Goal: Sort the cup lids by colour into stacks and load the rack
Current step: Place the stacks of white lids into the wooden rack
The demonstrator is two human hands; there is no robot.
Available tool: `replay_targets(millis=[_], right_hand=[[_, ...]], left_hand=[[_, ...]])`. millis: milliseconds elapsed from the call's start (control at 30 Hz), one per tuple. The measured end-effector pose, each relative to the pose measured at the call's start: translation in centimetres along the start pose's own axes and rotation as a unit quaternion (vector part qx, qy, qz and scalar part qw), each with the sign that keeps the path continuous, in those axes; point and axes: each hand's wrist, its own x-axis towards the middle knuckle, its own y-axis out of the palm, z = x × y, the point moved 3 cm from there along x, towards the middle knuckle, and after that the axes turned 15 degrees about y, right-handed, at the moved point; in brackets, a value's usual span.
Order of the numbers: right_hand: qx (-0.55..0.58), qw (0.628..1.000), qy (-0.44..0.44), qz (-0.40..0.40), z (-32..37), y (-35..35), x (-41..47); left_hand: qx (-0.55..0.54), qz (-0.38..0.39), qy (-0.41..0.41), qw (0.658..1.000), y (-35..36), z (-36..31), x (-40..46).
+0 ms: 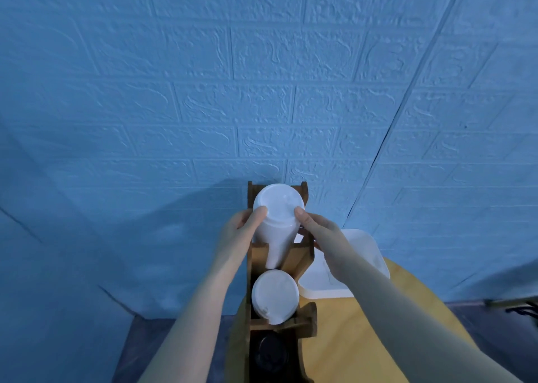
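Observation:
A tall wooden rack (256, 254) stands on a yellow table (349, 339), seen from above. A stack of white lids (278, 205) sits in its top slot. My left hand (243, 231) holds the stack's left side and my right hand (316, 227) holds its right side, thumbs on the top lid. A second white lid stack (275, 294) fills the middle slot. Black lids (270, 350) lie in the bottom slot, dark and hard to make out.
A white plastic tray (364, 251) lies on the table right of the rack, partly under my right forearm. A blue brick-patterned wall (262, 91) stands close behind the rack. The table's edge drops to a dark floor (139, 350) on the left.

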Motion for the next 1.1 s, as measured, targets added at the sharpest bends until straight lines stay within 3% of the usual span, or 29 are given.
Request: replay_targets(millis=[500, 800, 1100], right_hand=[[-0.015, 0.999, -0.03, -0.038, 0.8, -0.3, -0.9], [0.007, 0.996, -0.09, -0.021, 2.0, 0.4, -5.8], [0.027, 0.995, -0.095, 0.011, -3.9, 0.2, -10.4]], left_hand=[[-0.051, -0.021, 0.022, 0.998, -0.1, -1.4, -0.8], [-0.073, -0.041, 0.098, 0.992, -1.3, -5.7, -4.6], [-0.069, -0.02, 0.08, 0.994, -2.0, -4.1, -12.0]])
